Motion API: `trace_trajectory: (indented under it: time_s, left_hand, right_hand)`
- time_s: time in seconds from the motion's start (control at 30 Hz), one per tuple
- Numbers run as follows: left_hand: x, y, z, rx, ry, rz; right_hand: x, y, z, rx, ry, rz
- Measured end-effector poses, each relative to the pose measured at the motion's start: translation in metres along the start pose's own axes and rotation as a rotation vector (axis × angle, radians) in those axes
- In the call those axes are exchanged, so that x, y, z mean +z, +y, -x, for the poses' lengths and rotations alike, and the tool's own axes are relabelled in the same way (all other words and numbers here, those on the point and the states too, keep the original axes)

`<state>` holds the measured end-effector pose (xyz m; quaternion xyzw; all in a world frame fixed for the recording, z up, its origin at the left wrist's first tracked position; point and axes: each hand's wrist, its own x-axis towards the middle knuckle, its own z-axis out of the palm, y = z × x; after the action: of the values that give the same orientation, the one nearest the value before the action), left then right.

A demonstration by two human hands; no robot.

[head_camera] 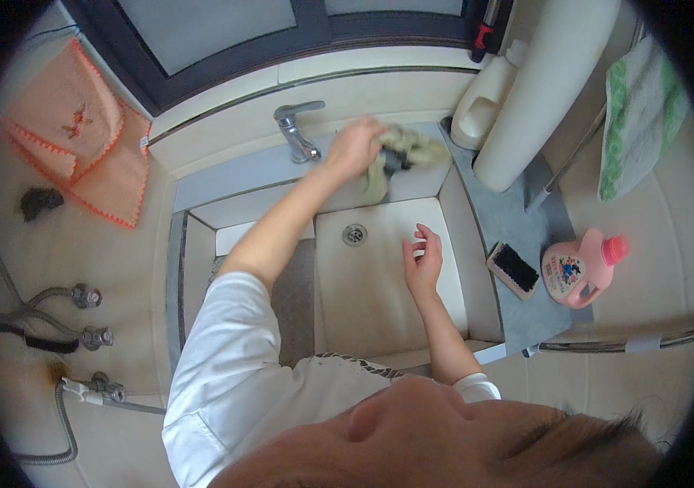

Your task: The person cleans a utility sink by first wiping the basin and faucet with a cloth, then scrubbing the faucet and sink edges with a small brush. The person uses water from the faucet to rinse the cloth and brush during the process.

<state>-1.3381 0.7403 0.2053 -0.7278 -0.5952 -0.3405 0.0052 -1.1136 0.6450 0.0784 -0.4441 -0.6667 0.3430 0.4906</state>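
A crumpled, pale green cloth [411, 149] with a dark patch, blurred by motion, hangs from my left hand [356, 146] near the sink's back ledge, to the right of the chrome faucet [298, 134]. My right hand [425, 259] is over the right half of the white sink basin [371, 305], with its fingers loosely curled and nothing in it. The round metal drain [355, 235] lies between my hands, at the basin's back. Against the basin's left side is a grey ribbed washboard surface [295, 299], partly hidden by my left arm.
On the right ledge are a scrub brush [513, 270], bristles up, a pink detergent jug [581, 268] and a cream jug [484, 104] beside a thick white pipe [545, 91]. A pink towel [94, 134] hangs left, above metal valves [97, 337]. A green-and-white towel [636, 122] hangs right.
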Motion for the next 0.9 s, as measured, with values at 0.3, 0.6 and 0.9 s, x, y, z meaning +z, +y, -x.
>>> trace_trajectory:
  time_s: [0.3, 0.6, 0.9]
  left_hand:
    - [0.036, 0.073, 0.159, -0.224, -0.077, 0.443]
    - [0.008, 0.092, 0.226, -0.397, 0.216, 0.465]
    - [0.006, 0.022, 0.311, -0.516, 0.52, 0.04]
  right_hand:
    - [0.013, -0.007, 0.016, -0.234, -0.248, 0.133]
    - [0.02, 0.005, 0.024, -0.019, -0.234, -0.158]
    - [0.001, -0.067, -0.192, -0.393, -0.037, 0.013]
